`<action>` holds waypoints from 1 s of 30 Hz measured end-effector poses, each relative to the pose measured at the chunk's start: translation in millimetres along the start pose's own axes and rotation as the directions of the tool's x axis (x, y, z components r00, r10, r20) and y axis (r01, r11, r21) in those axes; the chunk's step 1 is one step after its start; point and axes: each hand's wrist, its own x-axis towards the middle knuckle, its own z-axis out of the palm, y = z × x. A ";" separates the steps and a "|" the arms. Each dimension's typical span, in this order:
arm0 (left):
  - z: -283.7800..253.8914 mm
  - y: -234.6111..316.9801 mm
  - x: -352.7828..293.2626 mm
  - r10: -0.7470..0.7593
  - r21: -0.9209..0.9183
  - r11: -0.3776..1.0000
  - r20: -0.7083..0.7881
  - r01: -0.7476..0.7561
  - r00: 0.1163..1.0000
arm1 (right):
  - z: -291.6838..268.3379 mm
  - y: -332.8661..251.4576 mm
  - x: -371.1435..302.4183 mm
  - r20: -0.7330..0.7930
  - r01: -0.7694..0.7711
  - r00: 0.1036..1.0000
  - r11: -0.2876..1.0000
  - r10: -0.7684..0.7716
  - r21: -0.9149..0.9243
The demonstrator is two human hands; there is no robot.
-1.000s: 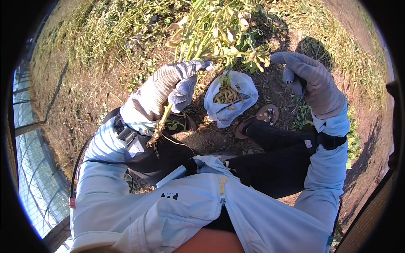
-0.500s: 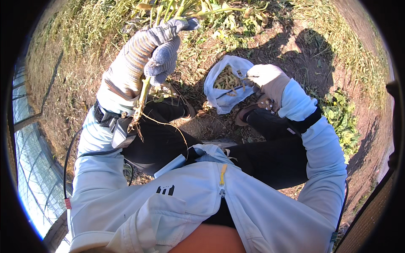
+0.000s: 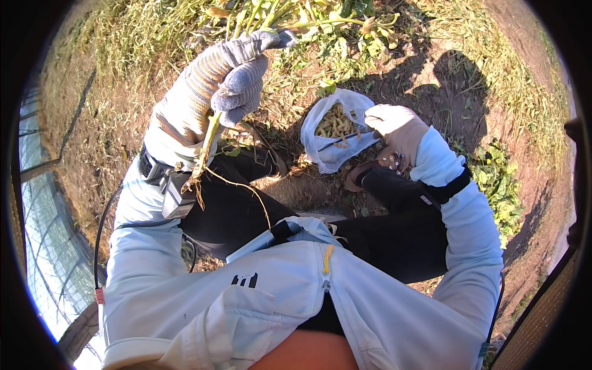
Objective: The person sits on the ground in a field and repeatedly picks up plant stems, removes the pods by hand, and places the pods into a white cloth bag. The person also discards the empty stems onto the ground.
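My left hand point(image 3: 231, 89), in a grey striped knit glove, is closed round the stem of an uprooted bean plant point(image 3: 213, 132). Its thin roots dangle toward my lap, while its green stalks, leaves and pods spread beyond the fist at the top edge. Between my feet stands a white plastic bag point(image 3: 333, 159) with its mouth wide, and yellowish-green bean pods point(image 3: 336, 123) lie inside. My right hand point(image 3: 398, 126), in a pale glove, is at the bag's right rim with its fingers pressed together. What those fingers hold, if anything, is hidden.
Dry cut stalks and leaves point(image 3: 139, 61) litter the soil on the far left. Low green plants point(image 3: 496, 185) grow on the right beside my forearm. Netting on a frame point(image 3: 52, 228) runs along the left side. Cables pass along both my sleeves.
The bag and my right hand sit slightly lower in the picture. My right fingers have shifted a little from over the bag's mouth toward its right rim. My left hand keeps hold of the plant.
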 end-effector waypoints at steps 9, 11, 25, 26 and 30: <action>-0.8 -2.9 7.8 -0.020 -0.290 0.951 0.282 0.105 0.959 | -32.8 -20.0 0.1 -0.003 -0.157 0.985 0.911 0.171 0.382; -1.1 -3.2 8.1 -0.034 -0.338 0.930 0.318 0.147 0.947 | -40.0 -25.7 2.8 -0.224 0.074 0.962 0.636 0.158 0.768; 23.9 -29.5 -8.5 -0.195 -0.304 0.913 0.256 0.271 0.947 | -93.2 -63.5 22.0 -0.426 0.194 0.800 0.490 0.422 0.850; 25.2 -29.3 -9.7 -0.218 -0.283 0.915 0.248 0.286 0.944 | -89.7 -64.1 16.9 -0.533 0.007 0.770 0.831 0.350 0.556; 30.4 -31.7 -13.8 -0.261 -0.243 0.917 0.228 0.315 0.938 | -69.1 -56.6 12.7 -0.519 -0.195 0.801 0.949 0.299 0.247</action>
